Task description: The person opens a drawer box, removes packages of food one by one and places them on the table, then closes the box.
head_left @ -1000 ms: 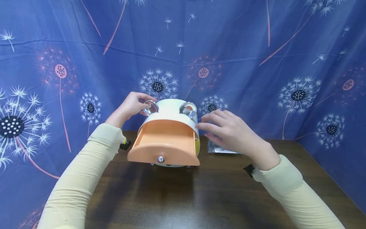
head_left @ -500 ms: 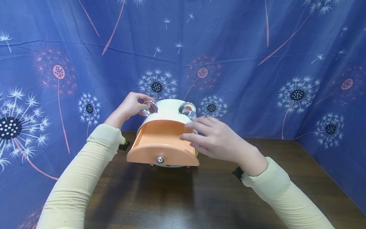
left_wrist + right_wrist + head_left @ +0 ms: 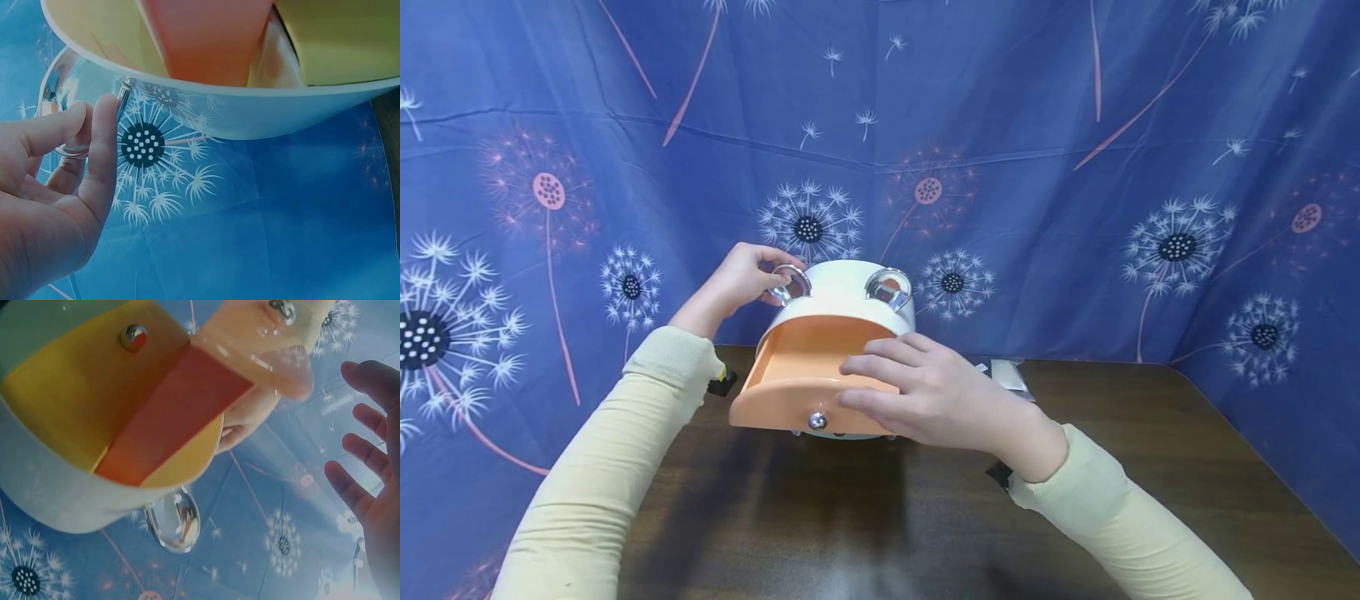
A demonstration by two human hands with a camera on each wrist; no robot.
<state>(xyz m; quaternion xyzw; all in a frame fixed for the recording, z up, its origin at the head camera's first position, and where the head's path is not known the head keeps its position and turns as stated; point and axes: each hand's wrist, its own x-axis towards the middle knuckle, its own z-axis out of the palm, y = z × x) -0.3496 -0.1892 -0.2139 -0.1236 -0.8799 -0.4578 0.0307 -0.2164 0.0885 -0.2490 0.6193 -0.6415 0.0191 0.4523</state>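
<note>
A white round drawer box [image 3: 838, 287] shaped like an alarm clock stands on the table, two silver bells on top. Its orange drawer [image 3: 775, 407], with a silver knob [image 3: 817, 421], is pulled out. My left hand [image 3: 741, 279] pinches the left bell [image 3: 797, 290] between thumb and fingers, as the left wrist view also shows. My right hand [image 3: 925, 396] is by the drawer's right end, fingers extended and spread, hiding that corner. In the right wrist view its fingers hold nothing; contact with the drawer cannot be told. A yellow drawer front [image 3: 75, 375] shows below the orange drawer there.
A clear plastic packet [image 3: 1009, 375] lies on the brown wooden table [image 3: 970, 533], right of the box and partly behind my right hand. A blue dandelion-print cloth [image 3: 1030, 208] hangs close behind the box and along the sides.
My right hand has moved left and toward me, from beside the box to the drawer's right front. The left hand keeps its pinch on the bell; the drawer stays pulled out.
</note>
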